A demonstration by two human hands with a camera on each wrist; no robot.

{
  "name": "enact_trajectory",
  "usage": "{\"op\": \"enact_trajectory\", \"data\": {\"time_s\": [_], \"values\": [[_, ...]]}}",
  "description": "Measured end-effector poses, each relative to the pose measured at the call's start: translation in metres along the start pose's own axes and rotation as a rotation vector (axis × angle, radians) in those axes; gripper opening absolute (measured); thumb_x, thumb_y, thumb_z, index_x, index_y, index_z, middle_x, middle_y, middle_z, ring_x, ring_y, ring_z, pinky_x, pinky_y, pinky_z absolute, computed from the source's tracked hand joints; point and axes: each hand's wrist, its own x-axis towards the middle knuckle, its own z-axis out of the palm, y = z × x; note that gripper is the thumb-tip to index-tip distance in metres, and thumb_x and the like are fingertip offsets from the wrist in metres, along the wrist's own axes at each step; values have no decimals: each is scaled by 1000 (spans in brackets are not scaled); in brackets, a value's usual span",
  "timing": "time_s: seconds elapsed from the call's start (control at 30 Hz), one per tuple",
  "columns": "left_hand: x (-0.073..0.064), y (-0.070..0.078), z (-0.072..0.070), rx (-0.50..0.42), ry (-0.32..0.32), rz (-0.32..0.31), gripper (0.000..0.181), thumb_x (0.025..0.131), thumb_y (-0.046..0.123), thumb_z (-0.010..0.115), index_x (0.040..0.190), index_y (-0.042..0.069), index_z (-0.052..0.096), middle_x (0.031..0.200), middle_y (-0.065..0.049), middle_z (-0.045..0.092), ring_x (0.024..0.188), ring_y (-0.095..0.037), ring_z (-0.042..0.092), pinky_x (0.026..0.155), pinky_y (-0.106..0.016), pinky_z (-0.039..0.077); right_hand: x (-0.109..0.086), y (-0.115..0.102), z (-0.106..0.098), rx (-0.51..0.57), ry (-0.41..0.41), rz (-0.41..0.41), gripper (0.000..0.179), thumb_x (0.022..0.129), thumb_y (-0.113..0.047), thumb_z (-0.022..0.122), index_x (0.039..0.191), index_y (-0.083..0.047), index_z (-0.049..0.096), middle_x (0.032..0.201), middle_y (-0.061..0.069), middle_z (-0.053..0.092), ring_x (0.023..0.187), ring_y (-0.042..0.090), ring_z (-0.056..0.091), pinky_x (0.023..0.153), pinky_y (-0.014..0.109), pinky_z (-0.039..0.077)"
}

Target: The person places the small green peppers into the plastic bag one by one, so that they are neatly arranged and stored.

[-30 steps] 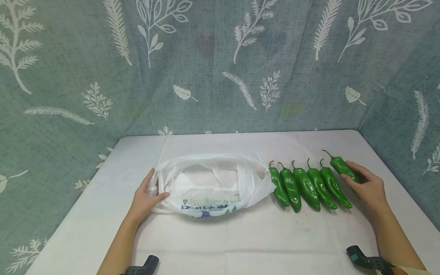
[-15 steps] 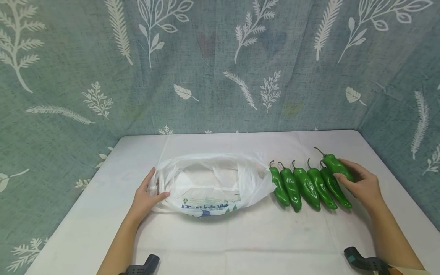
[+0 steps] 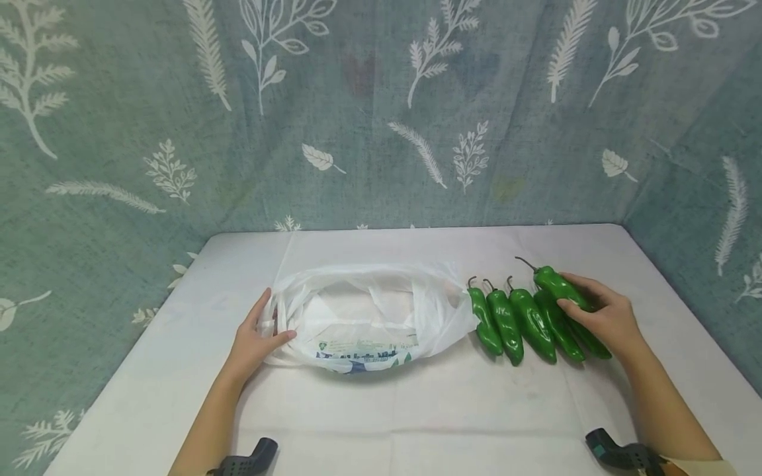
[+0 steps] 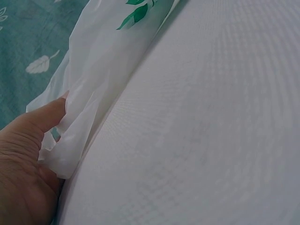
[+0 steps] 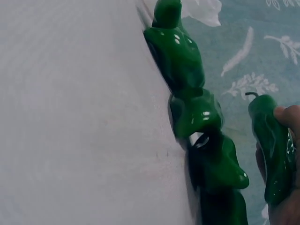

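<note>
A white plastic bag (image 3: 437, 320) with blue and green print lies on its side at the table's middle left, its mouth spread wide. My left hand (image 3: 254, 340) grips the bag's left edge, thumb over the front; in the left wrist view the thin plastic (image 4: 103, 56) bunches between thumb and fingers. With my right hand (image 3: 606, 320) I hold a glossy green pepper (image 3: 556, 285) by its blunt end, stem pointing up and left. It overlaps the right end of a row of several green peppers (image 3: 531, 324). In the right wrist view the held pepper (image 5: 266, 136) is apart from the row.
The white-covered table (image 3: 393, 410) ends at a back edge before a teal leaf-patterned cloth (image 3: 381, 178). At its left end, the pepper row touches the bag's right side. Dark wrist devices (image 3: 247, 457) show on both forearms.
My right hand has carried the held pepper leftward, from beside the row to over its right end. The left hand and the bag stay in place.
</note>
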Motion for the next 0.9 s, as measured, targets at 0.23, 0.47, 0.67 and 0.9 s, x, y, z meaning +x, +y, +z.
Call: {"op": "enact_trajectory", "data": {"time_s": [0.23,0.47,0.67,0.9], "values": [[2,-2,0,14,6,8,109,73,33,82,152,32,7,159,-10,11,144,-41,8,108,-69,13,5,-10,7,16,-23,-39,47,78,6,70,123,5,58,113,-32,54,98,-13,53,79,2,43],[2,0,2,1,-4,-10,107,75,31,80,152,34,7,159,-9,9,144,-40,6,109,-68,11,9,-24,15,58,-77,-67,47,78,8,70,123,4,58,115,-29,55,101,-12,54,80,3,45],[2,1,0,9,0,4,106,75,33,80,152,33,8,159,-9,9,144,-39,6,110,-66,12,15,-31,26,89,-107,-104,48,76,11,70,122,4,59,115,-27,57,99,-9,57,77,6,47],[2,-1,0,8,-4,-1,107,74,33,81,152,32,9,159,-10,10,144,-40,6,110,-67,11,18,-38,37,116,-135,-171,50,74,13,71,122,4,59,117,-23,57,101,-8,57,77,8,49]]}}
